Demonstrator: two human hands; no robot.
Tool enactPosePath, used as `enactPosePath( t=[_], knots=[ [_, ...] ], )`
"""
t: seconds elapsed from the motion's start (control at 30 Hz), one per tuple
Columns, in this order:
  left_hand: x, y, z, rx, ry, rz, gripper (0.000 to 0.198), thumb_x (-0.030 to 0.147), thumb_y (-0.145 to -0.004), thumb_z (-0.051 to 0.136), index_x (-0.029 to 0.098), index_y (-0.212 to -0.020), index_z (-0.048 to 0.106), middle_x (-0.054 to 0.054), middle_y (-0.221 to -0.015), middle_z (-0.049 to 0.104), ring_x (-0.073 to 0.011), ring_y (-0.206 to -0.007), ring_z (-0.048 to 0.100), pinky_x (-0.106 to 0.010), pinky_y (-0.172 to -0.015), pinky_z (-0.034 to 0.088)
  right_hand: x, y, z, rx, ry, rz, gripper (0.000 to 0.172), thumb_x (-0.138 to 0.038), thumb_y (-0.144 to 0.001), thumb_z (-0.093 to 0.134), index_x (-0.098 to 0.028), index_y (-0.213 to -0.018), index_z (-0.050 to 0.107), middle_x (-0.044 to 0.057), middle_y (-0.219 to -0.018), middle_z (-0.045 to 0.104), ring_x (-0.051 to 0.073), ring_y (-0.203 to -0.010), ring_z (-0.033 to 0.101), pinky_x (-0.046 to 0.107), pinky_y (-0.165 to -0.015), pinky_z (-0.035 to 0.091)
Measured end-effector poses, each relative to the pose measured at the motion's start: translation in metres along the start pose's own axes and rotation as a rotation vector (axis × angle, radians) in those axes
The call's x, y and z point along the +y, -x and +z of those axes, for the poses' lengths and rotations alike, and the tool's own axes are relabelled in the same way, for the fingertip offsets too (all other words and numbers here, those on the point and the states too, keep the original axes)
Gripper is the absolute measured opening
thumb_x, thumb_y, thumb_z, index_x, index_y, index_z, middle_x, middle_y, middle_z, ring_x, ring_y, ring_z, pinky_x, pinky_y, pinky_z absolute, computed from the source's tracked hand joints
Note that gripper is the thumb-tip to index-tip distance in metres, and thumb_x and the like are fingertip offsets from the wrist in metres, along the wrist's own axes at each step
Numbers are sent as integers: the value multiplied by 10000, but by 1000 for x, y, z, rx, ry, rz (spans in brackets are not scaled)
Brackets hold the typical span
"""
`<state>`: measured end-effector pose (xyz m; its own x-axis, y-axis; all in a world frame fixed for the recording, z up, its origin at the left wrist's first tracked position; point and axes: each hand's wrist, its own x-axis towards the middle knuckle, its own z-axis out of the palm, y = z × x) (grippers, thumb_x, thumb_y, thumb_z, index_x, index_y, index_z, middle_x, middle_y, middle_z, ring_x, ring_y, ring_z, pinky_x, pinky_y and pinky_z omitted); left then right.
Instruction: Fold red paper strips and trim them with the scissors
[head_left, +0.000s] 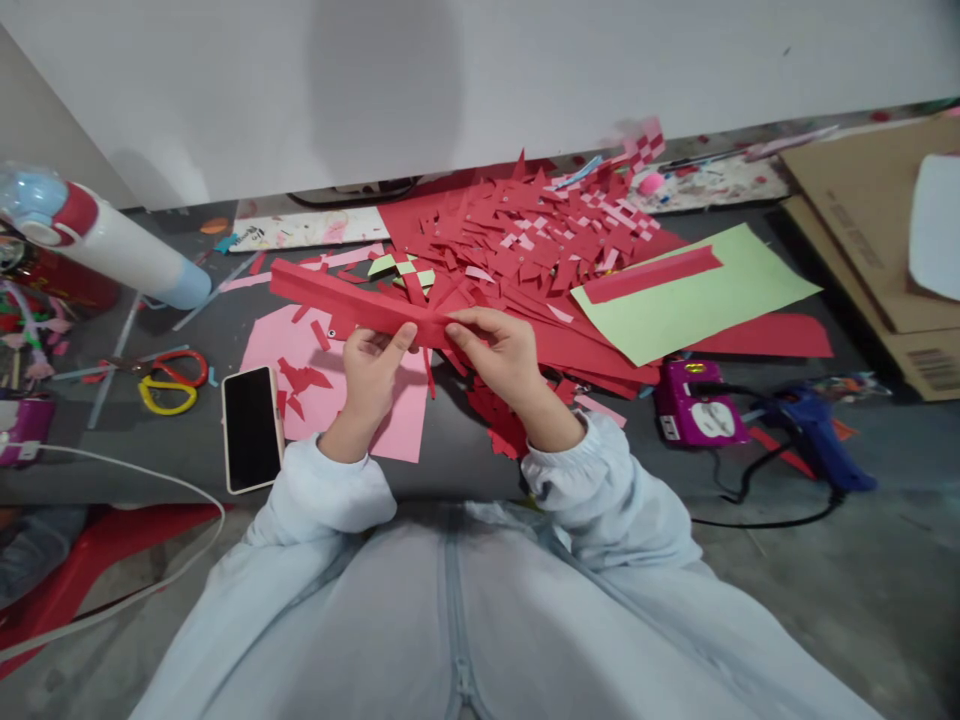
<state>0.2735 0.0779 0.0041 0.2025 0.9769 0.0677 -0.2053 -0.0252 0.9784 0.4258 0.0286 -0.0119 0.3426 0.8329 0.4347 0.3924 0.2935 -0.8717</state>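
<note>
Both hands pinch a long folded strip of red paper (337,298) held over the dark table. My left hand (373,372) grips it from below with the thumb on top. My right hand (499,355) pinches the strip's right end, fingers curled over it. The strip runs up and to the left from the hands. Under the hands lies a pink sheet (397,415) with small red scraps on it.
A heap of red paper strips and woven pink-red pieces (540,240) lies behind, a light green sheet (697,295) to the right. A black phone (251,428) and scissors (171,382) lie left. A purple outlet box (697,405), a blue glue gun (817,432) and cardboard (885,220) are right.
</note>
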Motion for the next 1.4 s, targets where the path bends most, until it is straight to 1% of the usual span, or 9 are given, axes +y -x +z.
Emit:
enactPosePath(
  t=[0.13, 0.23, 0.3, 0.4, 0.5, 0.77, 0.97, 1.17, 1.4],
  knots=[
    [6, 5, 3, -105, -53, -57, 273, 413, -665, 836, 167, -649, 719, -17, -655, 698, -116, -634, 635, -259, -682, 520, -2, 0, 1, 8, -9, 3, 264, -439, -861, 633, -224, -972, 739, 44, -881, 754, 166, -776, 696, 313, -752, 573],
    [8, 6, 3, -64, -79, -93, 273, 421, -687, 818, 165, -644, 734, -22, -630, 699, -121, -615, 636, -263, -667, 524, -6, -2, -2, 58, 49, -45, 278, -404, -876, 627, -243, -1092, 697, 40, -927, 740, 158, -810, 689, 302, -759, 572],
    [7, 5, 3, -30, -72, -116, 291, 438, -674, 821, 161, -639, 736, -29, -620, 702, -129, -603, 641, -266, -644, 526, -9, -3, -3, 92, 99, -121, 217, -362, -890, 617, -247, -1052, 706, 48, -934, 730, 167, -842, 683, 318, -789, 568],
    [4, 3, 3, -25, -22, -115, 282, 433, -672, 822, 161, -678, 746, -32, -648, 716, -133, -617, 652, -273, -657, 538, -11, -3, -4, 76, 133, -210, 167, -324, -887, 631, -251, -996, 735, 65, -960, 718, 187, -912, 678, 344, -848, 555],
    [3, 4, 4, -60, 37, -98, 244, 401, -689, 820, 171, -740, 757, -28, -698, 728, -125, -639, 656, -278, -698, 549, -10, -3, -2, 37, 117, -232, 229, -347, -851, 684, -260, -1055, 740, 69, -998, 708, 195, -952, 674, 351, -873, 549],
    [13, 7, 6, -96, -48, -91, 293, 460, -670, 821, 178, -712, 751, -36, -705, 727, -142, -670, 660, -284, -717, 548, -8, -3, -1, -30, 107, -157, 286, -464, -838, 671, -257, -1019, 752, 59, -932, 697, 191, -885, 661, 366, -830, 551],
    [9, 4, 2, -86, -169, -28, 302, 461, -671, 818, 171, -650, 737, -9, -624, 691, -113, -593, 609, -253, -621, 489, -9, -2, 2, -46, 79, -153, 208, -416, -833, 682, -228, -893, 748, 49, -826, 691, 171, -762, 644, 332, -720, 548],
    [4, 1, 0, -72, -134, 6, 310, 446, -630, 850, 170, -678, 717, -13, -673, 702, -113, -624, 618, -250, -636, 492, -10, -2, 1, -68, 45, -129, 229, -431, -830, 681, -209, -846, 733, 50, -807, 699, 162, -749, 647, 309, -695, 537],
    [9, 2, 1, -10, -131, -18, 314, 455, -650, 836, 176, -750, 732, -23, -722, 722, -128, -658, 642, -267, -687, 523, -6, -3, -3, 0, -87, 73, 307, -485, -871, 611, -216, -961, 731, 58, -930, 745, 165, -824, 687, 319, -764, 568]
  ],
)
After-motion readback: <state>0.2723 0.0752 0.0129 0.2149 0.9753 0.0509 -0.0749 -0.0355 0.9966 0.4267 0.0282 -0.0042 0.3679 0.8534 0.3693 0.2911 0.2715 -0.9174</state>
